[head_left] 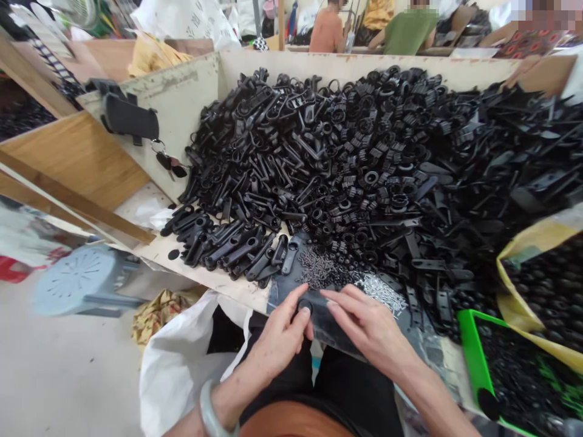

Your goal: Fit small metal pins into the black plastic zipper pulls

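Observation:
My left hand [285, 328] is closed round a small black round plastic part [306, 305], with the thumb lying across it. Much of that part is hidden by my fingers. Just to its right, my right hand [364, 318] has its fingers stretched out and apart, and I see nothing in it. In front of both hands lie a heap of small dark screw-like pieces [316, 267] and a heap of silver pins [380, 291]. Both heaps rest on a dark sheet [285, 288] at the table's front edge.
A large mound of black plastic parts [319, 152] fills the walled table. Black lever-like pieces [232, 246] lie in a row at left front. At right are a green tray [471, 346] and a yellow-edged bag [505, 291]. A white sack [173, 364] hangs near my left arm, beside a blue-grey stool [75, 279].

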Available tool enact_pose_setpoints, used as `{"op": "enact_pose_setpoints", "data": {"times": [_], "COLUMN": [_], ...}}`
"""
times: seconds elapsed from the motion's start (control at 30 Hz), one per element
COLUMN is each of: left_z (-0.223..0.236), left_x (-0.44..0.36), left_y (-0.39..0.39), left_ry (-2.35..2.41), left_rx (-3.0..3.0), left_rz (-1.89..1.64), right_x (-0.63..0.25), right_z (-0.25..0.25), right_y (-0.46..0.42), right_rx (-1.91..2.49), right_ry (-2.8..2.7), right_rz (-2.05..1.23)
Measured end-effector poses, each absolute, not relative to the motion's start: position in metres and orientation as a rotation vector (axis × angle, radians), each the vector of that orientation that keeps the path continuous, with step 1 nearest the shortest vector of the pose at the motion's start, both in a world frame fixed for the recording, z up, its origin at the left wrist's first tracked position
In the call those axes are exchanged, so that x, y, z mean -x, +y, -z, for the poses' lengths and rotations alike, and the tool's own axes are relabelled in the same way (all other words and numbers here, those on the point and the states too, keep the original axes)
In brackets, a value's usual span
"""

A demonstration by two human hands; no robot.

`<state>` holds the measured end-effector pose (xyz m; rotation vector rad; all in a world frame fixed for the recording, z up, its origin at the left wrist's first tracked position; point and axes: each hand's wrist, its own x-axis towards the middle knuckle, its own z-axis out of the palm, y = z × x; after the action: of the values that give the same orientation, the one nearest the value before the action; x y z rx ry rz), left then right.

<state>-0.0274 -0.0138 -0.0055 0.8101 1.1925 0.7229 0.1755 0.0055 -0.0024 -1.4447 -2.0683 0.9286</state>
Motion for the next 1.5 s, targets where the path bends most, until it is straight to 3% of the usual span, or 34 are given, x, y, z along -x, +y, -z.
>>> {"op": "enact_pose_setpoints", "data": {"times": [0.2, 0.63, 0.93, 1.17, 1.33, 1.5], "left_z": [-0.015, -0.016, -0.016, -0.014, -0.007, -0.006], "left_x": [0.012, 0.012, -0.003, -0.01, -0.015, -0.012], "left_y": [-0.01, -0.021, -0.034, -0.033, -0.033, -0.033], "left_ry": [0.959, 0.785, 0.836, 0.988, 1.044, 1.072], "left_rx": [-0.349, -0.18, -0.382, -0.701, -0.834, -0.851], "left_rz": [-0.716, -0.65, -0.714, -0.741, -0.813, -0.731], "right_x": [-0.18, -0.167, -0.165, -0.164, -0.161, -0.165], "right_z": [0.011, 0.011, 0.011, 0.02, 0.022, 0.022], "right_y": [-0.024, -0.034, -0.044, -0.045, -0.043, -0.041], "right_rx": [1.321, 1.216, 1.235, 1.249, 1.299, 1.327], "right_ry": [-1.012, -0.718, -0.89, -1.344, -1.365, -1.342], "right_rz": [-1.316, -1.289, -1.318, -1.007, -0.843, -0.881]}}
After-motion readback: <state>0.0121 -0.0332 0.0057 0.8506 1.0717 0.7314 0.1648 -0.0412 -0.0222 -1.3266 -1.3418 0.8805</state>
